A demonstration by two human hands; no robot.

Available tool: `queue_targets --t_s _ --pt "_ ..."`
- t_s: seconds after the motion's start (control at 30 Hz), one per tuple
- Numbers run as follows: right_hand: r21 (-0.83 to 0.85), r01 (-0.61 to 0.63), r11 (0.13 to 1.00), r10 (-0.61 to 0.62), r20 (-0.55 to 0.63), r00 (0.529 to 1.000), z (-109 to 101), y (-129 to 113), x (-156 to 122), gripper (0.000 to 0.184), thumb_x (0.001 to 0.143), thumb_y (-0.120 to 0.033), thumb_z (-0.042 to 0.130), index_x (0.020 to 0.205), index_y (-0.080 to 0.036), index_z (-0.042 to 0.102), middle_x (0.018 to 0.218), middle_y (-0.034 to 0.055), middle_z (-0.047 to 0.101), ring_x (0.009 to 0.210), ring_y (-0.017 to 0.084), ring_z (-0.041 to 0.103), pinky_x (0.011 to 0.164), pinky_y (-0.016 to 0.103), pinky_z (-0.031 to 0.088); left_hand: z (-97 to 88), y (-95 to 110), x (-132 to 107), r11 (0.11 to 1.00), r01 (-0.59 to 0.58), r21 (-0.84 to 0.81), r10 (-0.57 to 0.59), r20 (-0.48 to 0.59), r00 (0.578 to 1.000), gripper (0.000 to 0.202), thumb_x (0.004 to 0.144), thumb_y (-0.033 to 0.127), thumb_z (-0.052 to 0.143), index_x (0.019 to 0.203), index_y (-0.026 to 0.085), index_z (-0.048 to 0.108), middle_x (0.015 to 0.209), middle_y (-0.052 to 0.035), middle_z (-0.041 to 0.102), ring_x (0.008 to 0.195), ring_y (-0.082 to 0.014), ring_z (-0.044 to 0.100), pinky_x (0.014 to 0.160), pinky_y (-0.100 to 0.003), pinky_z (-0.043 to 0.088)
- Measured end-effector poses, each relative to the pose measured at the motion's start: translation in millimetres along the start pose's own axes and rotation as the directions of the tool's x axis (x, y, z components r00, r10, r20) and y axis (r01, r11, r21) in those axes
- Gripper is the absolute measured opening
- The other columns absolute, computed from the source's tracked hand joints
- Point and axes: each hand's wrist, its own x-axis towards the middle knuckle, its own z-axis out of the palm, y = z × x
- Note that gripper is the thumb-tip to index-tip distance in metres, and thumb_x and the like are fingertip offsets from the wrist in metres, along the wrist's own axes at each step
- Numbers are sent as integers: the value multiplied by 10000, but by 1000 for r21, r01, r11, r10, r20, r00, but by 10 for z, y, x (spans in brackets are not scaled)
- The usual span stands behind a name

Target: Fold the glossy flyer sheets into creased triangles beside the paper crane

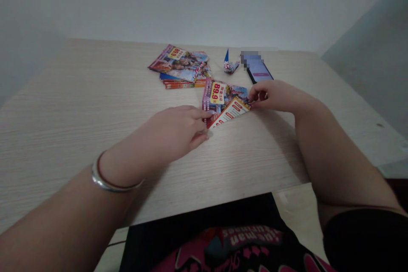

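A colourful printed paper sheet (223, 98) lies on the wooden table (79, 106), partly folded over so a white and red flap shows. My left hand (174, 134) presses its fingertips on the sheet's near left edge, fingers held together. My right hand (274, 95) pinches the sheet's right corner between thumb and fingers. A silver bangle (110, 180) sits on my left wrist.
A stack of similar printed sheets (181, 67) lies farther back. A small folded paper figure (230, 64) stands beside a phone (259, 69) with a lit screen. The table's near edge runs just above my lap; a wall stands behind.
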Motion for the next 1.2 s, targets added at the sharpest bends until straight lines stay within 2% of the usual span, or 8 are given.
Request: queue_targets --t_s 0.13,0.33,0.47,0.6,0.8,0.93,1.07,1.2 --pt "-21 311 950 -312 -84 946 67 -217 -40 112 814 -220 703 905 -228 769 966 54 748 924 221 665 877 370 499 -44 42 64 994 91 64 -95 66 993 279 1034 366 575 1159 213 773 1258 -97 775 1212 -308 674 1215 -609 318" --pt "-85 515 853 -514 41 857 220 -431 -69 222 878 -354 751 1061 -240 802 1131 78 783 1083 265 675 1011 420 475 15 -13 143 995 87 57 -89 23 996 280 1016 355 591 1144 178 766 1149 -109 780 1050 -282 696 1067 -496 457" --pt "-249 484 839 -501 -7 865 246 -532 -118 225 945 -280 630 1077 -255 811 1142 59 805 1025 246 704 912 366 477 63 -7 166 994 97 53 -94 -61 994 338 1043 343 519 1230 218 771 1172 -96 779 1079 -288 690 1003 -467 476" --pt "-349 358 866 -406 -73 911 284 -701 -157 255 966 -282 565 1049 -256 805 1038 60 823 928 255 711 809 368 441 80 41 177 984 163 71 -153 -133 979 341 1015 287 494 1115 208 811 1075 -99 800 1032 -300 699 957 -491 477" --pt "-259 183 948 -236 -188 953 370 -855 -168 244 933 -308 587 1073 -253 779 1038 63 818 898 261 710 742 360 414 77 72 177 960 279 25 -270 -184 945 311 1003 340 514 931 197 780 926 -84 789 922 -279 703 884 -476 470" --pt "-171 209 963 -249 -266 931 365 -929 -222 182 912 -302 592 988 -256 751 947 43 797 890 250 697 891 398 455 1 115 170 956 291 46 -267 -282 922 318 1026 375 494 861 222 718 908 -75 762 912 -262 682 851 -453 472" --pt "-164 250 954 -294 -352 889 355 -1009 -274 120 880 -247 603 915 -272 715 929 18 767 986 255 684 1195 484 296 -77 167 176 954 291 70 -259 -299 919 342 1039 351 448 853 229 708 928 -84 748 948 -271 672 856 -462 464" --pt "-144 254 957 -288 -326 901 376 -1030 -271 95 849 -223 624 892 -272 692 910 15 753 951 247 673 1206 477 295 -61 153 178 967 242 74 -210 -302 930 322 1025 321 459 892 215 733 934 -87 746 946 -276 663 861 -462 454"
